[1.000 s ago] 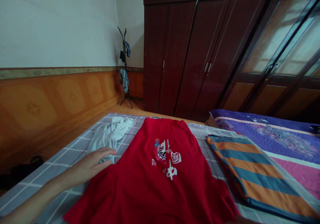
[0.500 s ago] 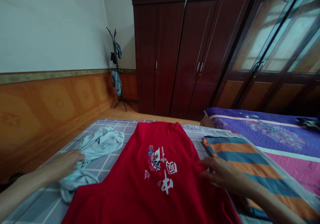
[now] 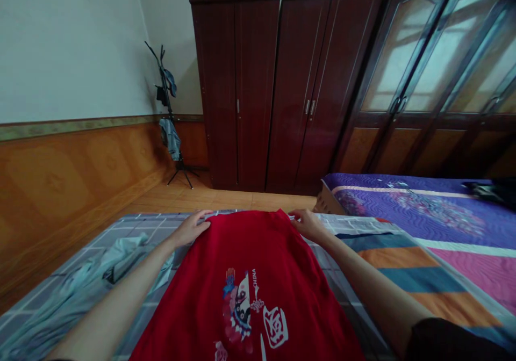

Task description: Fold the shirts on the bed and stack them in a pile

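A red shirt (image 3: 306, 296) with a white and coloured print lies spread on the grey checked bedding (image 3: 133, 222). At its far left corner is my left hand (image 3: 192, 228), fingers closed on the fabric edge. The far right corner is pinched between the thumb and fingers of my right hand (image 3: 307, 224). Left of the shirt, partly behind my left forearm, lies a crumpled pale green garment (image 3: 88, 280). A blue and orange striped cloth (image 3: 419, 275) lies flat to the right, partly covered by my right arm.
A second bed with a purple cover (image 3: 403, 194) stands at the right, a dark item on it. Dark red wardrobes (image 3: 258, 92) line the back wall. At the back left is a coat rack (image 3: 171, 114) with hanging things.
Both hands have moved forward to the shirt's far corners, the left from the pale green garment, the right from the shirt's side. The view has shifted to the right.
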Demonstrator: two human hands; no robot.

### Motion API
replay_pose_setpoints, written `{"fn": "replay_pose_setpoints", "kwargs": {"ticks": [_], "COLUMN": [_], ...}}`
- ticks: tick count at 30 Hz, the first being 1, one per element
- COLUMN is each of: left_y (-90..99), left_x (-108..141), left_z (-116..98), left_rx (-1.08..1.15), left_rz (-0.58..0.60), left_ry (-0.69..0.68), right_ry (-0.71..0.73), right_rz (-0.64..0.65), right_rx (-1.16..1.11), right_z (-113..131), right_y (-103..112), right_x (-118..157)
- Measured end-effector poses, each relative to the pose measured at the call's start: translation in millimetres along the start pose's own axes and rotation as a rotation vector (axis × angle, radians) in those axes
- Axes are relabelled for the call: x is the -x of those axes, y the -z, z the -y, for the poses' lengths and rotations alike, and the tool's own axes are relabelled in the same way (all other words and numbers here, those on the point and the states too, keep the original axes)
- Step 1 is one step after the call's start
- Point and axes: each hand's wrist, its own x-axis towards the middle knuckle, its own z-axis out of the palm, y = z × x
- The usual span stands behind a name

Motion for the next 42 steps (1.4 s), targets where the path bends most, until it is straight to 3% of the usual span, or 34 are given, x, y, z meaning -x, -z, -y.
{"fn": "replay_pose_setpoints", "kwargs": {"ticks": [5, 10, 13, 16, 21, 26, 30, 34, 39, 42], "left_y": [-19.1, -9.6, -0.9, 3.2, -2.5, -10.2, -15.5, -23.2, -17.3, -4.8], "left_x": [6.5, 12.0, 9.4, 7.6, 7.6, 7.9, 9.2, 10.9, 13.2, 13.9], "left_z": [3.2, 8.9, 16.2, 15.5, -5.6, -17.7, -20.6, -28.1, -37.8, -32.9], "left_rx": [0.14, 0.509, 0.56, 0.483, 0.328, 0.049, -0.256, -0.226, -0.34, -0.545], "left_rz": [-0.017, -0.151, -0.22, -0.141, 0.05, 0.12, 0.214, 0.26, 0.344, 0.283], "left_ry": [0.021, 0.207, 0.224, 0.145, 0.026, 0.014, -0.103, -0.24, -0.204, -0.187], "right_ry": [-0.009, 0.005, 0.014, 0.066, 0.117, 0.002, -0.118, -0.173, 0.034, 0.118], "right_rz": [-0.004, -0.024, -0.077, -0.115, 0.001, -0.005, -0.064, -0.071, 0.079, 0.16], "right_rx": [-0.016, -0.079, -0.161, -0.239, -0.327, -0.297, -0.186, -0.067, 0.236, 0.364], "right_z": [-5.3, -9.3, -11.4, -7.0, 6.0, 1.0, -4.4, 2.7, 20.8, 27.2], "right_y": [-26.0, -38.2, -35.1, -27.8, -25.9, -39.2, -45.2, -44.3, -38.6, -37.2], "right_x": [-9.7, -11.6, -14.7, -15.2, -8.7, -12.0, -16.8, -12.4, -3.5, -1.8]}}
